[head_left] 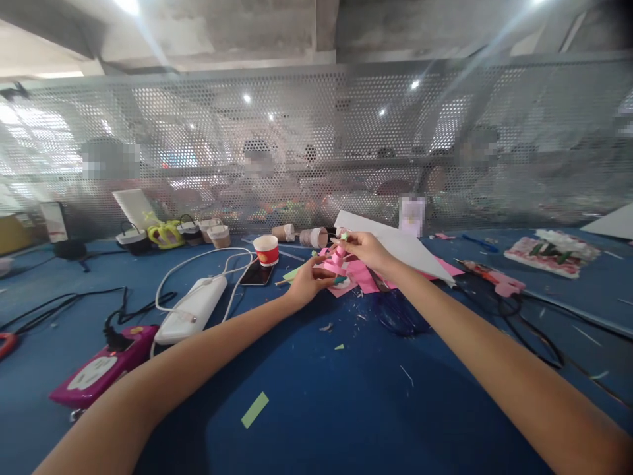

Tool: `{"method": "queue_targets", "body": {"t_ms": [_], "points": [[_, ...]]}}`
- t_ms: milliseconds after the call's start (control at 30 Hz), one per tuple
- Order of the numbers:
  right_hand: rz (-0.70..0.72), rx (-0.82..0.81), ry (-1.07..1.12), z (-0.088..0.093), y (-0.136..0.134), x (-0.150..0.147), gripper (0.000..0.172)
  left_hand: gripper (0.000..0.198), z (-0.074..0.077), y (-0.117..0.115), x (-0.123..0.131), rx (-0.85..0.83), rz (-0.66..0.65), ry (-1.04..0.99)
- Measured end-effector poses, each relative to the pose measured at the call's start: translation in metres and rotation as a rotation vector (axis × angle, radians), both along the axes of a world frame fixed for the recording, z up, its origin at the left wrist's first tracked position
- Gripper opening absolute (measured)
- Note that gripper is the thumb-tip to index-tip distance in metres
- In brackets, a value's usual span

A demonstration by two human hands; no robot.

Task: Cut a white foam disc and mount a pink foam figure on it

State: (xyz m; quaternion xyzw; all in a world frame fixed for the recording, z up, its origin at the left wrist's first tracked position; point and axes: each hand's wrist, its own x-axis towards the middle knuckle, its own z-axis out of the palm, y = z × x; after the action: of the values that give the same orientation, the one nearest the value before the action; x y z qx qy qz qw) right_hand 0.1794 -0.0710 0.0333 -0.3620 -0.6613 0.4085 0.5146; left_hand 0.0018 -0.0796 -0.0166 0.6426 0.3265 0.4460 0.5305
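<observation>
A small pink paper craft piece (336,262), with a wider base and a narrower upper part, is held between my two hands above the table. My left hand (307,285) is closed around its lower left side. From the upper right, the fingers of my right hand (366,251) pinch near its top, next to a light-green bit (345,235). My fingers partly hide the piece. Pink paper sheets (363,277) lie just beneath and behind it, beside a large white sheet (395,241).
To the left are a red-and-white paper cup (267,252), a dark phone (257,273), a white power strip (195,310) and a magenta socket block (106,366). A glue gun (494,278) with its cable lies right. A green paper strip (255,410) is in front. Perforated metal screen (297,145) stands behind.
</observation>
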Motion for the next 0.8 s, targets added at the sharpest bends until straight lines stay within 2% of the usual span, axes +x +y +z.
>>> {"method": "queue_targets", "body": {"t_ms": [233,433,567,800], "points": [[-0.057,-0.072,0.053,-0.003,0.000,-0.005,0.039,0.062,-0.001,0.002,-0.001,-0.033,0.018,-0.135],[-0.114,-0.158,0.040,-0.012,0.006,0.012,0.044,0.062,-0.001,0.005,-0.004,-0.021,0.107,-0.185],[-0.127,-0.140,0.057,-0.013,0.007,0.016,0.043,0.061,-0.002,0.005,-0.004,-0.015,0.101,-0.187],[-0.127,-0.050,0.016,-0.014,0.002,-0.008,0.036,0.061,-0.003,0.004,-0.004,0.005,0.079,-0.170]]}}
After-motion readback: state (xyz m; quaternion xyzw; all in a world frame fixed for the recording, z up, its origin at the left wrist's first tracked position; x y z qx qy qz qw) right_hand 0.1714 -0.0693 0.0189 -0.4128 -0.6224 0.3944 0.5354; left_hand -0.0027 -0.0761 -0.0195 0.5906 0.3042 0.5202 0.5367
